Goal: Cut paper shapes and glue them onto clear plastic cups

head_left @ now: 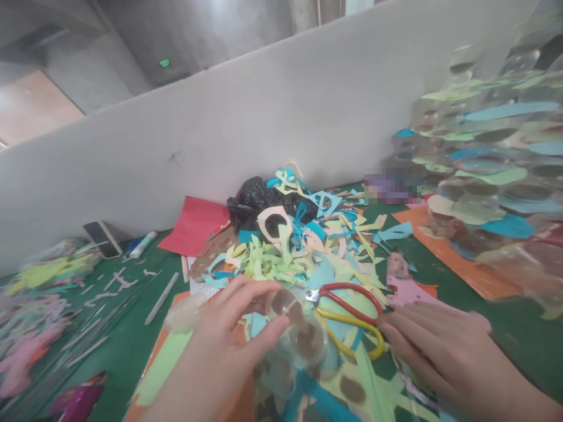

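Observation:
My left hand is closed in a pinch around a small clear plastic piece with brown round spots, held just above the paper-covered table. My right hand lies flat with its fingers stretched out on pink and coloured paper, its fingertips close to the handles of the scissors. One scissor handle is red and the other yellow, and the pair rests on the scraps between my two hands. A big heap of cut paper scraps in green, blue, yellow and cream lies behind them.
A black plastic bag sits behind the heap against a grey partition wall. Red paper, a phone, a glue stick and a pencil lie at the left. Orange sheet and blurred clear decorated stacks stand at right.

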The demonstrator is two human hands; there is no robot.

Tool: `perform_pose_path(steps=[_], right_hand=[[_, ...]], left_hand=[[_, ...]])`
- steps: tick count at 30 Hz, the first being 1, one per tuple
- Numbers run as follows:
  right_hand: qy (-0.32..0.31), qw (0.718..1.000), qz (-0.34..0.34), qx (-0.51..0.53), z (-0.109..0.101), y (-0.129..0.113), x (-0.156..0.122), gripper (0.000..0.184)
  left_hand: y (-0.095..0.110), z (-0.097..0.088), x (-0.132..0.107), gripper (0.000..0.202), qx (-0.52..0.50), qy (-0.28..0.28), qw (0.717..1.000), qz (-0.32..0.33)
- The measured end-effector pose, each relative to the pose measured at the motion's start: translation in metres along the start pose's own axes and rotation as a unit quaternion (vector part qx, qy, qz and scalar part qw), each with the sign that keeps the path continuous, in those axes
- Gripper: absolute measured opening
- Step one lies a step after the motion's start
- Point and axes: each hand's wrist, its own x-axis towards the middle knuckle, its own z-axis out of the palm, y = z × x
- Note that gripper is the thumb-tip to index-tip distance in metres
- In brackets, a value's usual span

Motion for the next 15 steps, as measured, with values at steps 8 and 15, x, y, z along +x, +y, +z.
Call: perform_pose_path(steps=[8,15], right_hand=[[0.01,1.0,0.001,-0.001,-0.0015,0.0007,0.0023,0.046],[0.013,1.0,0.007,-0.007,0.0004,0.0002,0.0029,0.046]], left_hand=[[0.0001,-0.0016,0.0011,0.023,0.001,0.001,1.0,0.012],[-0.0008,-0.0007,-0.0004,0.024,0.031,-0.013,0.999,0.021]])
